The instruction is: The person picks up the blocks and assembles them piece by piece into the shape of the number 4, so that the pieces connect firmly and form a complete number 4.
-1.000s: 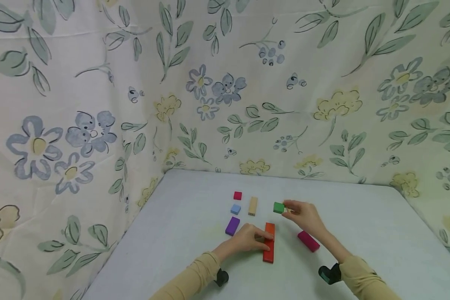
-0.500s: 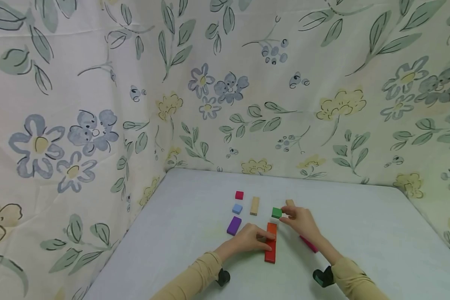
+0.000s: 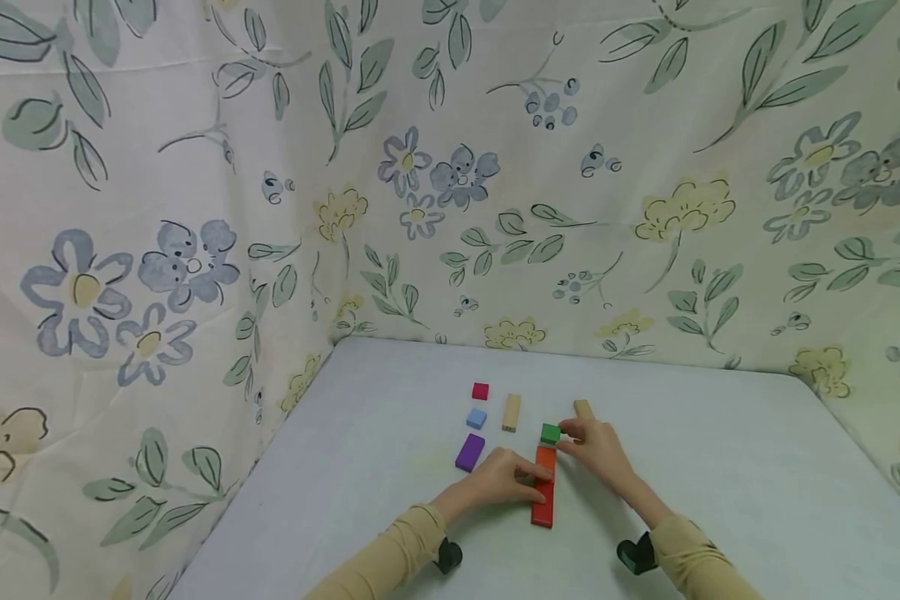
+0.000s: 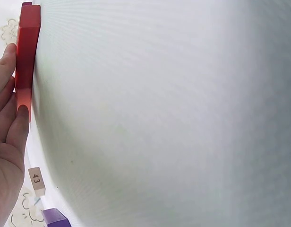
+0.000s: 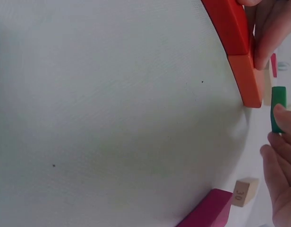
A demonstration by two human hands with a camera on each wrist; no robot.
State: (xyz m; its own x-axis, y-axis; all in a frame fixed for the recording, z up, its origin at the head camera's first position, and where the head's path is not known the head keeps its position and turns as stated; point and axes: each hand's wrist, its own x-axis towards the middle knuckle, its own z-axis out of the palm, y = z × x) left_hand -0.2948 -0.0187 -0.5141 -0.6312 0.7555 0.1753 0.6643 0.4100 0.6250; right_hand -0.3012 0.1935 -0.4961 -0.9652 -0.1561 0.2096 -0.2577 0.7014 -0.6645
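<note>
My right hand (image 3: 598, 450) pinches a small green block (image 3: 551, 433) between thumb and fingertips, close to the far end of an orange block (image 3: 545, 459). That orange block lies end to end with a red block (image 3: 542, 508), forming one straight row on the table. My left hand (image 3: 498, 479) rests its thumb against the red block and its fingertips against the orange one, along their left side and top. In the right wrist view the green block (image 5: 278, 108) is held beyond the orange block's end (image 5: 249, 90), with a gap showing between them.
Left of the row lie a purple block (image 3: 470, 452), a light blue block (image 3: 476, 418), a crimson cube (image 3: 480, 391) and a plain wooden block (image 3: 511, 412). Another wooden block (image 3: 582, 409) lies behind my right hand. A magenta block (image 5: 209, 210) lies near my right wrist. Floral cloth surrounds the white table (image 3: 390, 392).
My right hand has brought the green block nearer and slightly left, up to the far end of the orange block. My left hand has stayed on the red and orange row.
</note>
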